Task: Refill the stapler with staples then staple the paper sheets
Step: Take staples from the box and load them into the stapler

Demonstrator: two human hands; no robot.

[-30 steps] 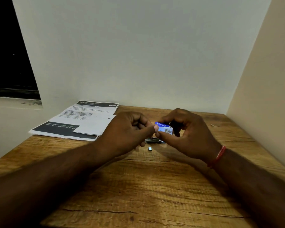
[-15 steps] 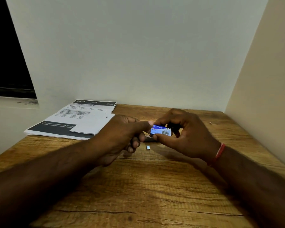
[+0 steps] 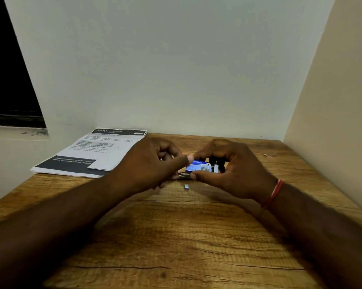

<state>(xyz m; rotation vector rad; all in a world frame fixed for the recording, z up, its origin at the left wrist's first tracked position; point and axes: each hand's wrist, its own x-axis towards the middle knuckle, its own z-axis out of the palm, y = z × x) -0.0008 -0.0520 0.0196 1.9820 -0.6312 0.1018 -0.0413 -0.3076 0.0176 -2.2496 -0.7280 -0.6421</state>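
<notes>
A small blue staple box [image 3: 198, 166] is pinched between the thumb and fingers of my right hand [image 3: 234, 170] above the wooden table [image 3: 175, 236]. My left hand [image 3: 148, 165] presses its index fingertip against the box's left end. A pale inner part [image 3: 216, 168] sticks out at the box's right end. Under the hands lies the metal stapler [image 3: 183, 175], mostly hidden. A short strip of staples [image 3: 186, 186] rests on the table just in front. The paper sheets [image 3: 92, 155] lie at the back left.
A white wall closes the back and a beige wall runs along the table's right edge. A dark window opening is at the far left. A tiny scrap [image 3: 265, 155] lies at the back right of the table.
The left index finger has pushed against the box's left end, and a pale inner part now shows at its right end. The hands stay in the same place over the stapler.
</notes>
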